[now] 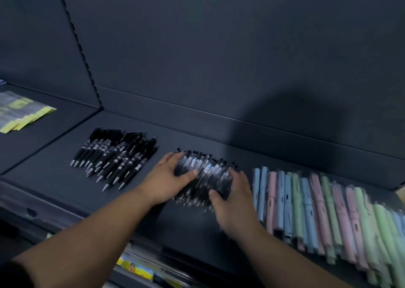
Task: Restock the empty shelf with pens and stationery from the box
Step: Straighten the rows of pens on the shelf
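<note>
Landmark for this entry: pile of clear-barrel pens (pixel 206 173), lying on the dark shelf (pixel 54 173) about mid-width, a little forward of the back panel (pixel 219 57).

Left hand (pixel 168 178): laid against the left side of the pile. Fingers are stretched out along the pile's far-left edge and the thumb lies across the top of the barrels. It is spread wide and pressing, not wrapped round any pen.

Right hand (pixel 232 202): on the right side of the pile. Fingers are laid over the barrels and the thumb is at the pile's near edge. It is also largely spread and touching the pens. Motion blur hides how far the fingertips bend.

The pile sits between the two hands. The pens run roughly parallel, with tips toward the shelf front and dark caps toward the back.

Left of the pile, apart from it: a batch of black pens (pixel 116 158) fanned out loosely, silver tips forward.

Right of the pile, just beside the right hand: a row of pastel pens (pixel 317 204) in clear wrappers (blue, pink, green), packed side by side up to the frame edge.

Far left of the pile, past a slotted upright (pixel 81 53), on the neighbouring shelf section: yellow-edged packets (pixel 22 112), blurred.

Below and in front of the pile: a lower level holding yellow packaging (pixel 135 268), with no readable detail.
</note>
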Tool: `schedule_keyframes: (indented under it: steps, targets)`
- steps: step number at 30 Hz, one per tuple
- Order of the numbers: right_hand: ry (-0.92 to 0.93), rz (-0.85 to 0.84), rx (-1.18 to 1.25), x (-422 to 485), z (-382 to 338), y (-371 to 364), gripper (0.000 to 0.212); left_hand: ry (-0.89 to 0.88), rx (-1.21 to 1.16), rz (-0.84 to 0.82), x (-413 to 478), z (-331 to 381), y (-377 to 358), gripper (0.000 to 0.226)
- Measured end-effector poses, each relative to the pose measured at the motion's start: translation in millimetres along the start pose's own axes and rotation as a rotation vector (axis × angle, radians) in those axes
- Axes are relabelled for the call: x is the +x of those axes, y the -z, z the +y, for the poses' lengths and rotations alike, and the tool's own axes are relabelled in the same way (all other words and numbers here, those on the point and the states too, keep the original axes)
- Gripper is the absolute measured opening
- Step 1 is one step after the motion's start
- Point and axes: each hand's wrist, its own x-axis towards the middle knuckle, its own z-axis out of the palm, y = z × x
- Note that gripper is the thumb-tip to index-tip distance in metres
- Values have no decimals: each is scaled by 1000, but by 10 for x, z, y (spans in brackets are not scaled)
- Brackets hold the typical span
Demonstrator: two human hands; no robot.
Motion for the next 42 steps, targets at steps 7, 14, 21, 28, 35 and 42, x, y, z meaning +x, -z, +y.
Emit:
schedule_keyframes:
  steps: [7, 14, 21, 28, 35, 42]
  targets:
    - [-12, 12, 31, 180, -81, -174, 74, 6, 106, -47, 5, 24, 12, 78]
    - [-27, -3, 11, 281, -180, -285, 77, 35, 30, -103, 49, 121, 84, 76]
    - [-50, 73, -21, 291, -182, -308, 76, -31, 10, -159, 111, 62, 130, 79]
    - [-97, 365, -88, 310, -584, -348, 68, -299, -79, 3, 42, -416, 726, 60]
    - [107, 256, -59, 357, -1444, -1410, 57, -17, -152, 251, 354, -1614, 1659, 61]
    - [-139, 127, 20, 616, -1552, -1929, 74, -8, -171, -13, 752, -1799, 1600, 76]
